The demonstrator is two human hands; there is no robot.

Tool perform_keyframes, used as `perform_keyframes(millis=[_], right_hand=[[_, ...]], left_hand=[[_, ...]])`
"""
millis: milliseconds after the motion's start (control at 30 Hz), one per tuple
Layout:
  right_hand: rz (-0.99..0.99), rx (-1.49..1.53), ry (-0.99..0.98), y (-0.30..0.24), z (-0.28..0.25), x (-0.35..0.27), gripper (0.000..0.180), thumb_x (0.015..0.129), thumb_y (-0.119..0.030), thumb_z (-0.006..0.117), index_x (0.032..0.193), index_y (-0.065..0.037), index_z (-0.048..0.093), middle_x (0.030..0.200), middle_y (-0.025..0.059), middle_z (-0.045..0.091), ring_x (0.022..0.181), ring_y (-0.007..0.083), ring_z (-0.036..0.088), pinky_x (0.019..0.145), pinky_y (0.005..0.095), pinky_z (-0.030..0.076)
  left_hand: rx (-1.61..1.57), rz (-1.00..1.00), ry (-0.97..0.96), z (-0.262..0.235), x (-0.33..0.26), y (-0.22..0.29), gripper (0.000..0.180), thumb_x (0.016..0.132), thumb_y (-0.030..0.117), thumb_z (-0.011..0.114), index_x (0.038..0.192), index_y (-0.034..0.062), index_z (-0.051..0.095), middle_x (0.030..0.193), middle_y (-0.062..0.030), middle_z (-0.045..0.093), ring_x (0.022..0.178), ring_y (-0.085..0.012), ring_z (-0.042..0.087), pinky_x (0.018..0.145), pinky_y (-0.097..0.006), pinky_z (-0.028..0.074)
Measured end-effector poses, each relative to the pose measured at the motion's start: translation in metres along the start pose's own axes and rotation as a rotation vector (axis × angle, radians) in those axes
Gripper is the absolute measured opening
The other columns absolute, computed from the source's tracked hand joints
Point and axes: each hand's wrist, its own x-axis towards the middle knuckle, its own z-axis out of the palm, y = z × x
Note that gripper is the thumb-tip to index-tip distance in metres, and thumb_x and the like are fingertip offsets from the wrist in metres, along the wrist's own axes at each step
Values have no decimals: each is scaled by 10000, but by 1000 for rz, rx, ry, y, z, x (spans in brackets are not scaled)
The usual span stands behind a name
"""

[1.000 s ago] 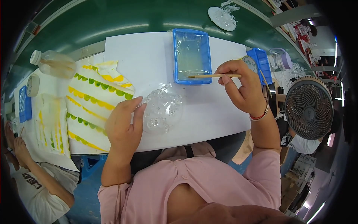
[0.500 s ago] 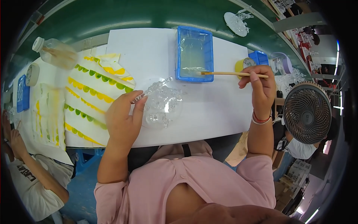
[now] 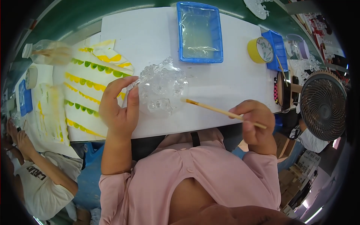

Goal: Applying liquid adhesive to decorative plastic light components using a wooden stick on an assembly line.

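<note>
My left hand (image 3: pixel 120 103) pinches one edge of a clear plastic sprue (image 3: pixel 161 84), a round cluster of small transparent parts held over the white work surface (image 3: pixel 210 84). In my right hand (image 3: pixel 255 122) is a thin paintbrush (image 3: pixel 221 111) with a pale wooden handle, gripped near its rear end. The brush points left, its brownish tip just to the right of the clear sprue and seemingly apart from it. Beyond them stands a blue tray (image 3: pixel 220 52) lined with clear film and holding a pale yellowish liquid (image 3: pixel 198 35).
White sheets with green and yellow scallops (image 3: pixel 88 84) lie left, near a clear bottle (image 3: pixel 52 52). To the right are a yellow tape roll (image 3: pixel 257 50), a blue bin (image 3: pixel 275 48) and a fan (image 3: pixel 324 99). Another person's hands (image 3: pixel 24 140) are at far left.
My right hand has come down toward me with the paintbrush, whose tip has left the blue tray and moved beside the clear sprue. The left hand keeps its pinch. The whole view has shifted.
</note>
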Motion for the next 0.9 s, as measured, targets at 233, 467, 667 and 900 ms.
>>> perform_keyframes(millis=[233, 467, 667, 900], right_hand=[[-154, -81, -224, 2, 16, 14, 141, 793, -52, 585, 907, -27, 506, 895, 174, 655, 642, 258, 614, 556, 346, 504], [-259, -135, -128, 10, 37, 19, 105, 720, -4, 599, 798, -18, 530, 902, 187, 640, 629, 260, 608, 553, 353, 516], [-442, -273, -203, 7, 42, 37, 240, 669, 46, 613, 882, 25, 503, 896, 223, 623, 592, 253, 608, 523, 313, 524], [-355, -221, -285, 1, 34, 42, 229, 657, 36, 624, 862, 27, 522, 921, 220, 614, 630, 254, 607, 550, 319, 522]], left_hand=[[-29, 12, 6, -2, -3, -3, 173, 856, 29, 625, 1018, -10, 580, 957, -128, 672, 864, -255, 635, 811, -318, 492], [-53, 9, -10, -2, -1, -2, 175, 849, 14, 623, 1018, -9, 585, 958, -136, 674, 869, -261, 639, 811, -325, 496], [-23, 42, -14, -2, 4, 0, 185, 833, -4, 633, 1014, -3, 598, 940, -129, 673, 854, -265, 642, 792, -325, 501], [30, 93, 16, -4, 9, 1, 176, 789, -2, 679, 956, 7, 625, 880, -108, 670, 773, -256, 642, 689, -307, 510]])
